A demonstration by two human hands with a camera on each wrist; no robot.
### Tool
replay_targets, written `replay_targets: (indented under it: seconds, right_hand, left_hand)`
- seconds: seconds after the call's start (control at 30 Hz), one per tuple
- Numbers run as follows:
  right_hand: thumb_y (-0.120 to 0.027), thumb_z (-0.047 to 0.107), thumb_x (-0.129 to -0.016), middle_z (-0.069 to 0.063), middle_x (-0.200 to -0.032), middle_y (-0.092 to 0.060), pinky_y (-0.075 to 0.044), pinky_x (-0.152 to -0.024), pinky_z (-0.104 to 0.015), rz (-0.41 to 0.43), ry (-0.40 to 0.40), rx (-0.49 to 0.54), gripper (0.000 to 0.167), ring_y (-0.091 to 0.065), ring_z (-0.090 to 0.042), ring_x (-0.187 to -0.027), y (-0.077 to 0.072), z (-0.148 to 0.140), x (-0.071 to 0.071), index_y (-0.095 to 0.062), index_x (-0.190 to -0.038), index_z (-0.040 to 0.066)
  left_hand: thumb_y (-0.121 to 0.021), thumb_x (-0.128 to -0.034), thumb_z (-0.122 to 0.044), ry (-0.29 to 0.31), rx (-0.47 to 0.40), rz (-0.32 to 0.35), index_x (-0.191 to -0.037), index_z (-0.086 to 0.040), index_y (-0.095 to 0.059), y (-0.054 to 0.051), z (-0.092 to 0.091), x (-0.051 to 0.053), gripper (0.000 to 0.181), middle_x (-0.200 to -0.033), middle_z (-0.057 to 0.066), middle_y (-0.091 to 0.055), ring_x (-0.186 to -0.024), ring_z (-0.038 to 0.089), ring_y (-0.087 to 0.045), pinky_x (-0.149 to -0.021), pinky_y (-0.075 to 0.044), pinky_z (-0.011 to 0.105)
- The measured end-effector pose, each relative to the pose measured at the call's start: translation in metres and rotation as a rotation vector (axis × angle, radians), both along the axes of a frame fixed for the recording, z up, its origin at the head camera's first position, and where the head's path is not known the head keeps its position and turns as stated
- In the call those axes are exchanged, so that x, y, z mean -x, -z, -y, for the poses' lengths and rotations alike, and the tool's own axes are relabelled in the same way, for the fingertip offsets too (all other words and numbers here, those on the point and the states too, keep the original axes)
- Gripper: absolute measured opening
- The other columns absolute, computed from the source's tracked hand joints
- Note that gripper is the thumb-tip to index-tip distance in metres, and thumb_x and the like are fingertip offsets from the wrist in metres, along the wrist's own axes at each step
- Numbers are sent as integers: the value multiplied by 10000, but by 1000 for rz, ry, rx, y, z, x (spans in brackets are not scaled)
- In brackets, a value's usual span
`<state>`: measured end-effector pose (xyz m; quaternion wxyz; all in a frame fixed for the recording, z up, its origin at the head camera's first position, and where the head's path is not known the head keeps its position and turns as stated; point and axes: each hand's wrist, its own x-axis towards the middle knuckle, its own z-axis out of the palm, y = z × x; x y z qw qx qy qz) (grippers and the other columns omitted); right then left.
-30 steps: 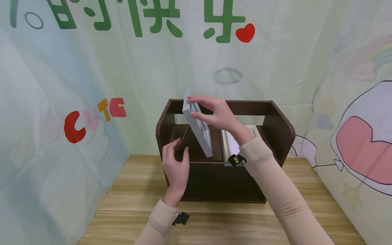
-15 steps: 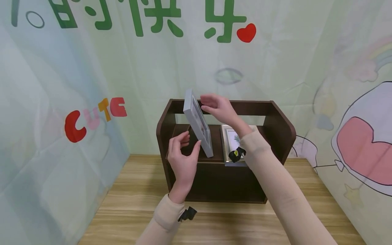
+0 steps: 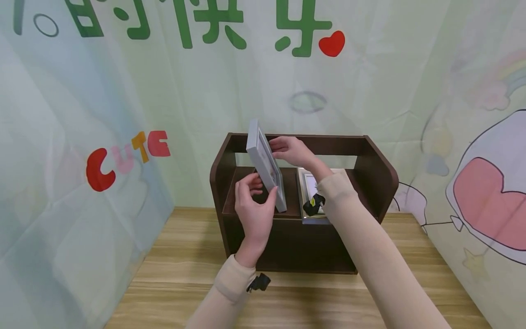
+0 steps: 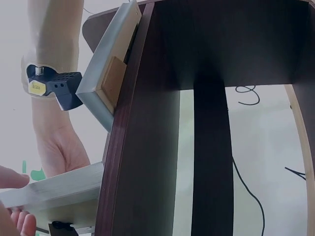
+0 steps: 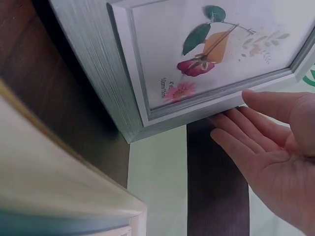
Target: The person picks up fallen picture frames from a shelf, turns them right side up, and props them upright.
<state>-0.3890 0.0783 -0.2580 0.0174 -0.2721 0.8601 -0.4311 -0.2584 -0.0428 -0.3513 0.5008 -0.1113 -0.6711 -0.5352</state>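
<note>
A light grey picture frame (image 3: 267, 162) with a flower print stands tilted on the upper shelf of a dark brown desktop rack (image 3: 300, 244). My left hand (image 3: 256, 208) holds its near edge, thumb on the picture side and curled fingers on the back side. At the far edge, my right hand (image 3: 293, 152) pinches the frame; the right wrist view shows the thumb on the front border (image 5: 216, 109) and the fingers partly behind it. Right of it, another picture frame (image 3: 307, 185) with a pale gold rim lies on the shelf, partly hidden by my right wrist.
The rack has raised side panels (image 3: 380, 176) and a back rail (image 3: 333, 145) with a slot below. It stands on a wood-grain table (image 3: 181, 269). Printed cloth (image 3: 123, 82) hangs behind and on both sides.
My left hand has moved right onto the grey frame's near edge. My right hand has left the frame's top, moved right and lowered to its far edge. The frame stays tilted.
</note>
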Motion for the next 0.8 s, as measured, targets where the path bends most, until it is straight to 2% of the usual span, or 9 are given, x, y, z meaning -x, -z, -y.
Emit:
replay_targets:
  seconds: [0.37, 0.6, 0.8]
  right_hand:
    - [-609, 68, -906, -189, -1265, -595, -467, -981, -397, 4, -18, 0, 404, -569, -285, -1179, -1, -1, 0, -534, -1297, -4]
    - [-627, 62, -894, -192, -1264, -596, -463, -986, -405, 14, 5, 13, 415, -567, -291, -1181, 1, -7, -1, -536, -1293, -7]
    - [-640, 55, -882, -193, -1252, -603, -470, -980, -397, 15, 32, 29, 419, -575, -291, -1166, 3, -9, 0, -546, -1286, -4]
  left_hand:
    - [-786, -752, -85, -17, 11, 14, -1105, -15, -537, -3, 0, 6, 438, -1019, 124, -554, -889, 193, -568, -721, -528, 295]
    - [-766, -736, -2, -4, -5, 19, -1124, -7, -533, -4, 9, 7, 453, -1040, 128, -568, -904, 191, -581, -730, -537, 305]
    - [-754, -761, -25, 2, -14, 22, -1156, -25, -562, -4, 20, 8, 439, -1065, 117, -595, -922, 189, -605, -750, -545, 305]
